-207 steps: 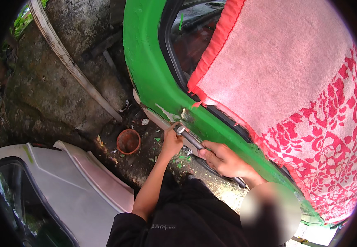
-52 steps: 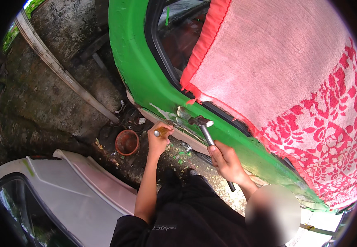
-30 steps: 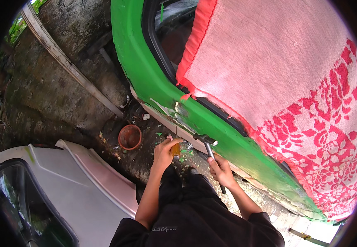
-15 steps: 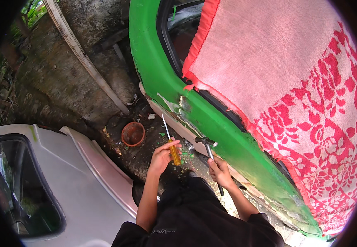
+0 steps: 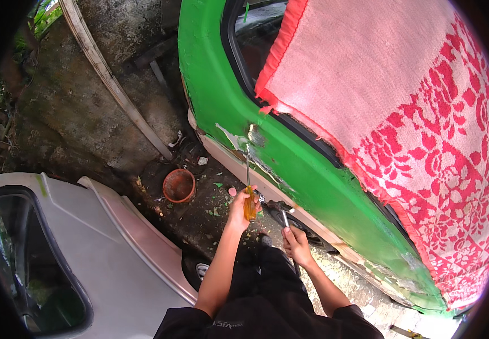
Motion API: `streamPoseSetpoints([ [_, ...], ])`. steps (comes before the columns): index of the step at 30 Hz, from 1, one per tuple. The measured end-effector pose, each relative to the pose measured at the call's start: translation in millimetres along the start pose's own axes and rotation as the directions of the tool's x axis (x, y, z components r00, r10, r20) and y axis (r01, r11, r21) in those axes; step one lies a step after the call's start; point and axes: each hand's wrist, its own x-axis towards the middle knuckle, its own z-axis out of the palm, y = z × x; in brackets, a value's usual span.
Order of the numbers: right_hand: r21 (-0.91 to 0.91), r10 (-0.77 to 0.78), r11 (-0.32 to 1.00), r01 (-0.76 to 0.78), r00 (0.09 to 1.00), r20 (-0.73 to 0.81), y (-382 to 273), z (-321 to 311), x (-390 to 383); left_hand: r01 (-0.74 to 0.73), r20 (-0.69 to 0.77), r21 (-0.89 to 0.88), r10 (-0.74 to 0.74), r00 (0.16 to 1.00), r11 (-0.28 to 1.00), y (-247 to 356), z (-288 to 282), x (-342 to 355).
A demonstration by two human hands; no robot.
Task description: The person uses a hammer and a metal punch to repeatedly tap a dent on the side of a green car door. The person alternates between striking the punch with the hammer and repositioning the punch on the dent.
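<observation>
You've got a bright green car door, a pink cloth with red floral pattern, an amber-handled screwdriver, 1 terracotta pot, and a silver-grey car.

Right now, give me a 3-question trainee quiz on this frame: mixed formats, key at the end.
1. True or false: the left hand holds a screwdriver with an amber handle, its tip up against a bare patch on the green car door.
2. Multiple choice: what does the right hand hold? A) hammer B) paint brush C) spray can
3. Fill in: the small round pot on the ground is coloured ____.

Key: 1 true; 2 A; 3 terracotta orange.
</observation>
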Motion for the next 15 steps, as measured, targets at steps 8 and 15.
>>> streamPoseSetpoints([
  [8,0.012,-0.199,0.980,0.199,0.980,0.004,20,-11,-7,-0.097,-0.090,0.228,0.120,0.989,0.969,-14,25,16],
  [15,-0.024,-0.313,0.949,0.315,0.948,0.062,27,-38,7,-0.089,-0.241,0.246,0.150,0.959,0.965,-33,34,38],
])
